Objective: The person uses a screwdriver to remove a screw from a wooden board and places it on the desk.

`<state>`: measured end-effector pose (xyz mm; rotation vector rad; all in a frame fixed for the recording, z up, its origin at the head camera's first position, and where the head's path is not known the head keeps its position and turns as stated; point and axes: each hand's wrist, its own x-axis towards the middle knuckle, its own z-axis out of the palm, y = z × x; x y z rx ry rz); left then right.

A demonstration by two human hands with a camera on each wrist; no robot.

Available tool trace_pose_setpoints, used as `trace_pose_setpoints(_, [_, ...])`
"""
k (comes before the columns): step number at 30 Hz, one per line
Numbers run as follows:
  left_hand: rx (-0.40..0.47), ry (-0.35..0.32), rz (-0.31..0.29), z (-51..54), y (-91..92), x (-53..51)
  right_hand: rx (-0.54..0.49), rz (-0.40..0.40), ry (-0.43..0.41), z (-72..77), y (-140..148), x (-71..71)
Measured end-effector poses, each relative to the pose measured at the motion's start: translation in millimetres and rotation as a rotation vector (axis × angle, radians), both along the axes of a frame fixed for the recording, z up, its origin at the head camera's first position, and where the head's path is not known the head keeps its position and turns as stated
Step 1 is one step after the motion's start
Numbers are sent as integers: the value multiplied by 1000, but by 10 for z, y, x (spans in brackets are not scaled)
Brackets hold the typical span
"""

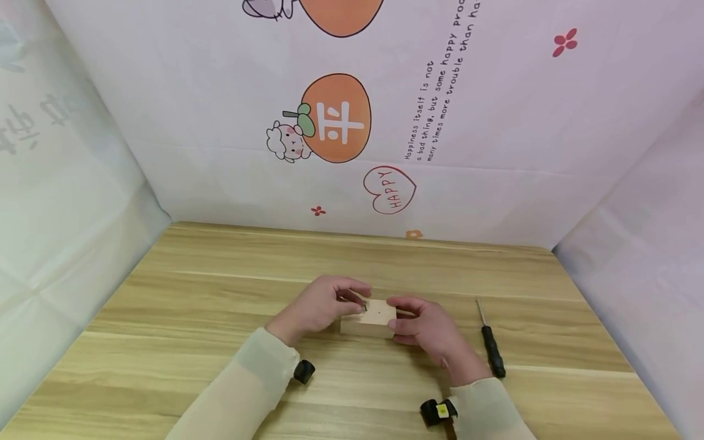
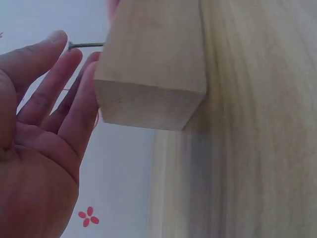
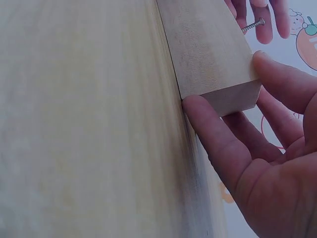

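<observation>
A pale wooden block (image 1: pixel 367 330) lies crosswise in front of the person, with a small dark hole in its top. My right hand (image 1: pixel 431 327) grips its right end, thumb and fingers on opposite sides, as the right wrist view (image 3: pixel 267 163) shows. A metal screw (image 3: pixel 253 25) stands up from the top face near the left end. My left hand (image 1: pixel 324 305) is around that screw, thumb and forefinger beside its head. In the left wrist view, the screw (image 2: pixel 86 45) shows its head near the thumb tip; the other fingers (image 2: pixel 81 109) extend behind the block.
A screwdriver (image 1: pixel 493 351) with a black handle lies on the wooden table (image 1: pixel 220 293) to the right of my right hand, its tip pointing away. Behind the table hangs a white printed cloth (image 1: pixel 467 201), and pale cloth walls flank both sides.
</observation>
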<state>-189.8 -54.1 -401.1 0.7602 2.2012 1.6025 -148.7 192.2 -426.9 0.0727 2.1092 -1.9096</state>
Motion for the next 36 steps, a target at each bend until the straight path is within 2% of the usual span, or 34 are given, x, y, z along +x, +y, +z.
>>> trace_pose_setpoints(7, [-112, 170, 56, -41, 40, -24, -1, -2, 7, 9, 6, 8])
trace_pose_setpoints(15, [-139, 247, 76, -36, 86, -33, -8, 6, 3, 18, -4, 5])
trace_pose_setpoints(19, [-149, 289, 110, -47, 129, -43, -12, 6, 3, 28, -4, 10])
trace_pose_setpoints(22, [-154, 288, 156, -65, 162, -48, -14, 4, 6, 37, -4, 13])
trace_pose_setpoints(25, [-150, 237, 219, -82, 191, -52, -14, 6, 9, 48, -9, 18])
trace_pose_setpoints(28, [-83, 94, 286, -91, 225, -56, -17, 7, 9, 62, -16, 25])
trace_pose_setpoints(32, [112, -129, 345, -73, 268, -69, -19, 0, 8, 81, -23, 33])
trace_pose_setpoints(36, [248, -270, 342, -35, 285, -82, -13, -8, 6, 85, -28, 33])
